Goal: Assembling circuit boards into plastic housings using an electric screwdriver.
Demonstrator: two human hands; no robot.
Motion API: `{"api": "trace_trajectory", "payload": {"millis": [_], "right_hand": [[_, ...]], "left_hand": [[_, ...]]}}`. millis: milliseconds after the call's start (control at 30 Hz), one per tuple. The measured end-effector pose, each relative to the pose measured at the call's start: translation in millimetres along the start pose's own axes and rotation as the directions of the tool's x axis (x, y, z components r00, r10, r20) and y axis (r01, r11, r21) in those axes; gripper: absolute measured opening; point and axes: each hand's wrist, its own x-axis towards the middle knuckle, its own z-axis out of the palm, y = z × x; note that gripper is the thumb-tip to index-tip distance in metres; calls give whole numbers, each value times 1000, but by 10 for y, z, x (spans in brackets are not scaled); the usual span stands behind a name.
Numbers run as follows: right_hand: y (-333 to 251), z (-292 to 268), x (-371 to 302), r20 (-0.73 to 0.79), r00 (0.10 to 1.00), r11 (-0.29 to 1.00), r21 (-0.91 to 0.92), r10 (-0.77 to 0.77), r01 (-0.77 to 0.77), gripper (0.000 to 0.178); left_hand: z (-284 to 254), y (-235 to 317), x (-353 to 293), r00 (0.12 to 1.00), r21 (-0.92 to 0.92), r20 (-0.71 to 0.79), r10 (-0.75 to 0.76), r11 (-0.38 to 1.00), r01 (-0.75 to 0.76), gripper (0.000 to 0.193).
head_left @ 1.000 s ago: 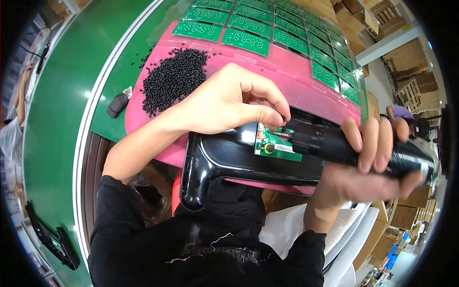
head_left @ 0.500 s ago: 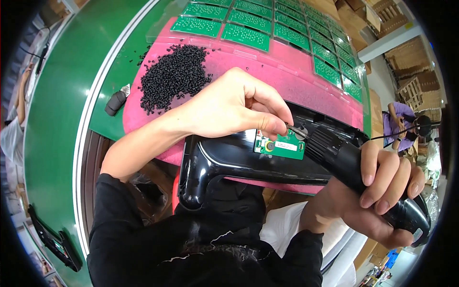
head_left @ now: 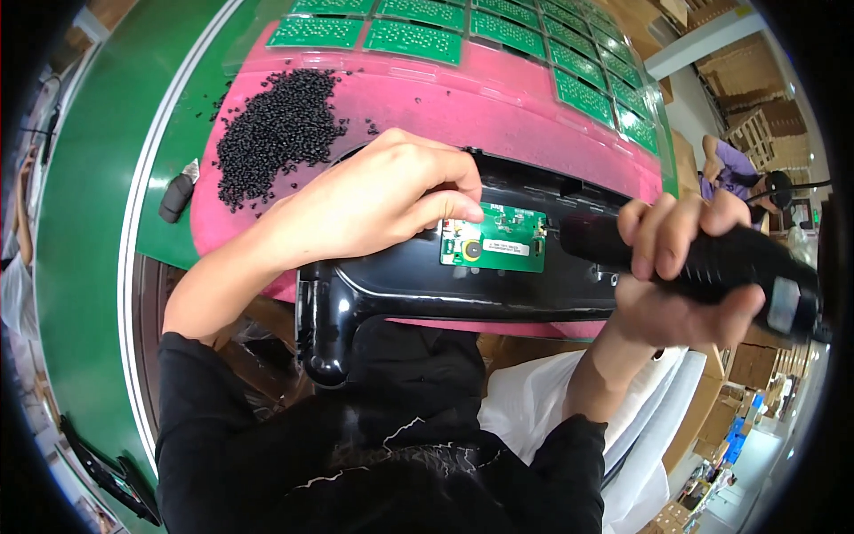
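Blk housing [head_left: 400,289] is made of smooth, v. glossy plastic, w/ lights mirrored. Handheld tool [head_left: 756,258] is cased in blk plastic, approx. semi-matt. Pink mat [head_left: 427,102] is finished matt; green benchtop [head_left: 89,222] is coated smooth, w/ sheen. Tray [head_left: 500,91] is formed of clear, shiny plastic.

Workshop: we are looking into an electronics assembly workshop — a place for small-part bench work.
Green worktable [head_left: 98,267]: it is running along our left, and a pink mat [head_left: 391,98] is lying beside us.
Circuit boards [head_left: 412,40]: matching rows are filling clear trays.
Black pieces [head_left: 276,133]: a loose heap is covering part of the mat.
Black tool [head_left: 721,258]: it is pointing toward one board [head_left: 503,260] in a black casing [head_left: 463,301].
Cartons [head_left: 752,365]: they are standing at our right — storage beside the bench.
Purple-topped person [head_left: 737,167]: we are sharing the room.
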Motion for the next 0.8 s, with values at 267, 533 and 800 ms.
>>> {"api": "trace_trajectory", "payload": {"millis": [267, 533, 800], "right_hand": [[145, -76, 0, -94, 991, 992, -80, 95, -103, 55], [188, -79, 27, -95, 986, 987, -70, 135, -142, 51], [261, -91, 91, 5, 979, 975, -83, 206, -204, 51]], "left_hand": [[70, -99, -26, 988, -11, 92, 121, 993, -120, 16], [120, -147, -48, 969, 169, 214, 122, 973, -160, 19], [81, -91, -40, 970, 192, 241, -17, 981, -31, 19]]}}
